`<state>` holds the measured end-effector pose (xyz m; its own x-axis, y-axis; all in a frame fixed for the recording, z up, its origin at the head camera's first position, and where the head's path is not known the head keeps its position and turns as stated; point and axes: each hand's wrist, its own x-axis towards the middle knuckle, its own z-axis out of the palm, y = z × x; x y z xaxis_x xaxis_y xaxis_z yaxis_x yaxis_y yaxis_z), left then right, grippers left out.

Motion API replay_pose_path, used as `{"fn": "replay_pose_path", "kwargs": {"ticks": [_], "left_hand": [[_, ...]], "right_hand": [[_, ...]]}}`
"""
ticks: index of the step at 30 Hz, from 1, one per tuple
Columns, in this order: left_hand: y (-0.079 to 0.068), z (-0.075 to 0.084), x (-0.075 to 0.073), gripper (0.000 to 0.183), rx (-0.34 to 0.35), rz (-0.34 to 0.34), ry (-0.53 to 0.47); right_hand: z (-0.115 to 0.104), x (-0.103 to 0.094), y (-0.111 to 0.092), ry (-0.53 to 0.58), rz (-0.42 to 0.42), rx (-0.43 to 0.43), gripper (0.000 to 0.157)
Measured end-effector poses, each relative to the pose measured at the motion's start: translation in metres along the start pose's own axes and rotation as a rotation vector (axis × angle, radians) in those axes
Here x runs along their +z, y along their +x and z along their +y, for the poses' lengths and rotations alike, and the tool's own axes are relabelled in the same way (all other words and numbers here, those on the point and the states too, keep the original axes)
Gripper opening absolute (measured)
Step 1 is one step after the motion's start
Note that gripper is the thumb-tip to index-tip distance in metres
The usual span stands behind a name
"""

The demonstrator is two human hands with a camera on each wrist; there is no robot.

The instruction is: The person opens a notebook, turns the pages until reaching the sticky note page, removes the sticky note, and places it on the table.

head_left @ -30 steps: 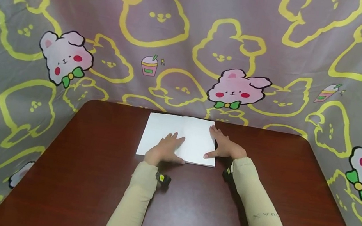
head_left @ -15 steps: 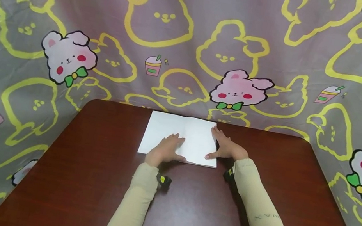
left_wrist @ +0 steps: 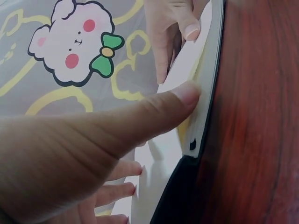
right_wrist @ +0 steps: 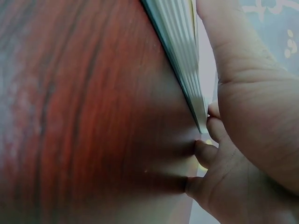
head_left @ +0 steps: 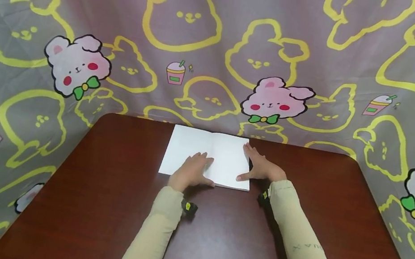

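An open notebook point(head_left: 188, 144) with blank white pages lies at the far side of the table. My left hand point(head_left: 191, 170) rests over its near middle, fingers spread on the left page. Its thumb point(left_wrist: 154, 109) lies at the near page edge, just above the dark cover seen in the left wrist view. At the right edge is my right hand point(head_left: 261, 166), thumb on the right page near the close corner. Its other fingers reach along the side. In the right wrist view the stacked page edges point(right_wrist: 180, 51) show beside that hand, some fingertips down at the table.
The brown wooden table point(head_left: 106, 204) has rounded far corners. Right behind it and along both sides hangs a grey cloth point(head_left: 220, 50) printed with yellow outlines and cartoon rabbits. Small black cameras point(head_left: 189, 207) are strapped at both wrists.
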<state>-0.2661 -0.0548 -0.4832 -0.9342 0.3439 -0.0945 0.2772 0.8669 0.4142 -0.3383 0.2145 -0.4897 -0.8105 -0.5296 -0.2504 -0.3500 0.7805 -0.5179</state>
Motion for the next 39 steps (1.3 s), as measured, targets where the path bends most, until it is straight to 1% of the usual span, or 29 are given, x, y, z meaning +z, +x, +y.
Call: {"fn": "replay_pose_path", "kwargs": {"ticks": [4,11,15,19,24,26,29,35,39], "left_hand": [[-0.002,-0.002,-0.002,0.089,0.023,0.002,0.019],[-0.004,-0.005,-0.003,0.081,0.049,0.036,0.018],[-0.006,-0.004,-0.001,0.074,0.088,0.055,0.070],[-0.008,-0.003,0.001,0.069,0.118,0.076,0.154],[-0.011,-0.002,-0.001,0.058,0.145,0.090,0.191],[-0.012,-0.002,-0.003,0.053,0.163,0.106,0.196],[-0.014,-0.002,-0.005,0.047,0.188,0.133,0.233],[-0.018,-0.002,-0.009,0.043,0.238,0.191,0.337],[-0.019,-0.003,-0.011,0.037,0.272,0.227,0.364]], "right_hand": [[0.001,0.001,0.001,0.003,-0.015,-0.002,0.133],[0.004,0.001,0.001,0.020,-0.001,-0.002,0.134],[0.006,0.002,-0.002,0.031,0.002,-0.016,0.136],[0.004,0.001,-0.002,0.035,0.002,-0.032,0.136],[0.005,-0.002,-0.001,0.034,-0.010,-0.042,0.137],[0.005,-0.002,-0.001,0.042,-0.017,-0.042,0.138],[0.006,-0.003,-0.002,0.049,-0.022,-0.042,0.139],[0.008,-0.002,-0.002,0.055,-0.022,-0.052,0.141],[0.009,-0.003,-0.003,0.059,-0.012,-0.060,0.140]]}}
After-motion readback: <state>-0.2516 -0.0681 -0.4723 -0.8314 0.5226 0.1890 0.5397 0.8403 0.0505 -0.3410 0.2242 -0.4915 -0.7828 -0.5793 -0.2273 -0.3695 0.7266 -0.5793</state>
